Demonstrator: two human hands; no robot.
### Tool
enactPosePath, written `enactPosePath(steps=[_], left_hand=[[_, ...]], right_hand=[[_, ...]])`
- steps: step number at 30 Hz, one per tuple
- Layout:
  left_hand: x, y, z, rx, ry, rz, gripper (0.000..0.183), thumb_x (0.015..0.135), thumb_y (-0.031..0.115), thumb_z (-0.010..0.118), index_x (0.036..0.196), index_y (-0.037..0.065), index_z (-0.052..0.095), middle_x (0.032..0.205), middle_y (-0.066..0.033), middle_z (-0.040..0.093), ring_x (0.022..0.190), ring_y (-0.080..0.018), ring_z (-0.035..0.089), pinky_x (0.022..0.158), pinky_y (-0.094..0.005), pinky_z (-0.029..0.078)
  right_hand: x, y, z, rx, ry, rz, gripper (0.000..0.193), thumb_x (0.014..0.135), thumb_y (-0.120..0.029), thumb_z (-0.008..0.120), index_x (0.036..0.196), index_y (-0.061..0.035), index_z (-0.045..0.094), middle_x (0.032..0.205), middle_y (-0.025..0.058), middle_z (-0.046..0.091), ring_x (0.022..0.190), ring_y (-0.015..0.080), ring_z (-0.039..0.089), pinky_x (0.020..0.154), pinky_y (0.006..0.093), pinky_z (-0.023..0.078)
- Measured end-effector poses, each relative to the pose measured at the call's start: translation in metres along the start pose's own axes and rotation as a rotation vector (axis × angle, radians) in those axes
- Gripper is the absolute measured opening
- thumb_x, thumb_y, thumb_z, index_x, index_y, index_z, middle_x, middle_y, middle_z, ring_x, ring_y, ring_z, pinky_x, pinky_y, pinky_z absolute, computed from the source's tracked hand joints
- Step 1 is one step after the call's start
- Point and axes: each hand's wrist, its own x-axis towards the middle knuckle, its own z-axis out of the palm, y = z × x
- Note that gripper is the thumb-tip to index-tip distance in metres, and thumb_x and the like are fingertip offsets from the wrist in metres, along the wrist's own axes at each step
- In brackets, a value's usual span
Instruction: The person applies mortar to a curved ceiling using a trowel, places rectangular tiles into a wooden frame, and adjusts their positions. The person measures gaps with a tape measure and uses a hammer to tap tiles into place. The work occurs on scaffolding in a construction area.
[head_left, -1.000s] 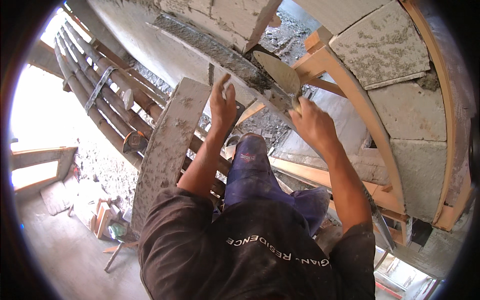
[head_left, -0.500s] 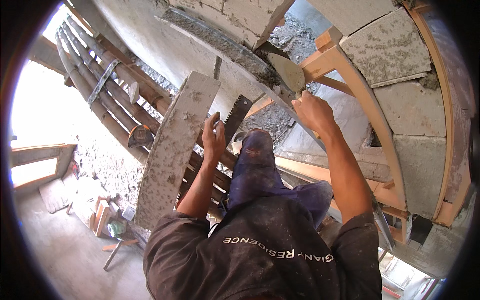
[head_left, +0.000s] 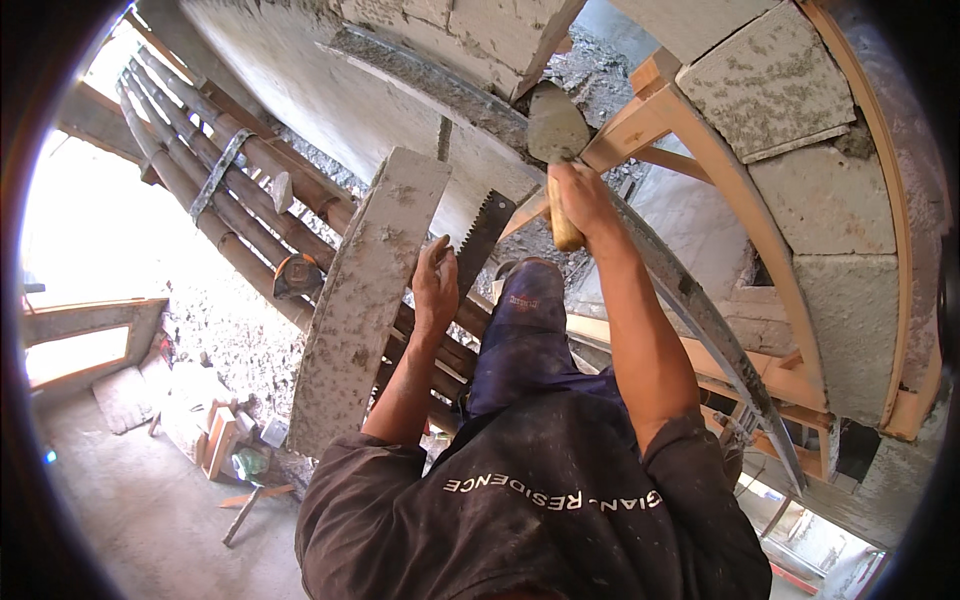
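My right hand (head_left: 584,203) is closed around the pale wooden handle (head_left: 566,228) of a trowel. The trowel's grey blade (head_left: 556,122) points away from me, beside the end of a mortar-smeared ledge (head_left: 430,75). My left hand (head_left: 435,287) has its fingers raised and slightly bent, apart from one another. It is beside the right edge of a long pale block (head_left: 375,290) spotted with mortar; whether it touches the block I cannot tell. A toothed saw blade (head_left: 486,238) shows just right of my left fingers, its handle hidden.
Bamboo poles (head_left: 240,185) run at the left, with a tape measure (head_left: 297,275) on them. A curved wooden form (head_left: 745,215) carries pale blocks (head_left: 822,200) at the right. A curved strip (head_left: 700,310) passes beside my right forearm. Wood scraps (head_left: 218,440) lie lower left.
My right hand has moved left with the trowel. The blade has turned to point more straight away, and the handle has come into sight. My left hand stays beside the block.
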Motion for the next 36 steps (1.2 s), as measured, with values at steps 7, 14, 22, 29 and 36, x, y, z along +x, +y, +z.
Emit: enactPosePath(steps=[7,14,22,29,36], left_hand=[[-0.007,0.005,-0.011,0.029,0.004,0.004,0.028,0.093,0.008,0.047,0.119,-0.003,0.051,0.113,-0.0128,0.058,0.103,-0.0171,0.056,0.091,-0.0284,0.042],[-0.013,0.017,-0.013,0.010,0.010,-0.019,0.029,0.091,0.011,0.052,0.118,-0.001,0.052,0.110,-0.0165,0.060,0.104,-0.0217,0.058,0.089,-0.0311,0.044],[-0.016,0.025,-0.007,-0.013,-0.033,-0.038,0.029,0.091,0.011,0.053,0.117,-0.002,0.053,0.109,-0.0158,0.060,0.103,-0.0210,0.058,0.089,-0.0301,0.044],[-0.024,0.018,-0.009,0.096,-0.116,-0.051,0.029,0.093,0.012,0.050,0.118,-0.002,0.052,0.112,-0.0129,0.059,0.107,-0.0177,0.054,0.093,-0.0294,0.040],[-0.032,0.011,-0.021,0.076,-0.043,-0.047,0.028,0.092,0.011,0.049,0.117,-0.002,0.054,0.110,-0.0118,0.060,0.103,-0.0168,0.055,0.090,-0.0293,0.041]], right_hand=[[-0.003,0.007,0.004,0.154,0.092,0.102,0.033,0.083,-0.030,0.051,0.083,0.0028,0.055,0.066,0.0099,0.053,0.047,0.0205,0.056,0.040,0.0317,0.045],[-0.047,0.045,-0.004,-0.223,0.166,-0.169,0.038,0.088,-0.029,0.046,0.100,0.0073,0.050,0.088,0.0261,0.055,0.091,0.0400,0.057,0.079,0.0419,0.045],[-0.057,0.012,-0.043,-0.851,0.207,-0.132,0.048,0.088,-0.026,0.048,0.127,0.0007,0.037,0.117,0.0277,0.051,0.103,0.0448,0.053,0.088,0.0483,0.043],[-0.002,0.024,-0.019,-0.758,0.167,-0.105,0.053,0.087,-0.026,0.045,0.132,0.0011,0.034,0.115,0.0315,0.052,0.106,0.0433,0.053,0.090,0.0463,0.043],[0.000,0.034,-0.023,-0.778,0.197,-0.086,0.057,0.087,-0.026,0.043,0.137,-0.0008,0.031,0.113,0.0323,0.054,0.106,0.0428,0.054,0.089,0.0472,0.043]])
